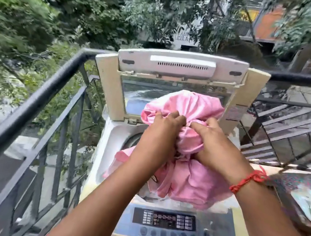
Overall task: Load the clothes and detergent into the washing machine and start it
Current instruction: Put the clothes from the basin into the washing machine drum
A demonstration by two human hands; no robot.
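A top-loading washing machine [108, 137] stands in front of me with its lid [181, 67] folded up at the back. Its control panel [164, 220] with a row of round buttons faces me at the near edge. A bunched pink cloth [191, 181] hangs over the drum opening, part of it rising in front of the lid. My left hand [160, 130] and my right hand [213, 144] both grip the cloth at its middle, side by side. A red thread is tied around my right wrist. The drum is mostly hidden by the cloth.
A black metal railing [40, 93] runs along the left and behind the machine, with trees beyond it. A patterned item [303, 198] lies on a ledge at the right. More black railing bars [289, 126] stand at the back right.
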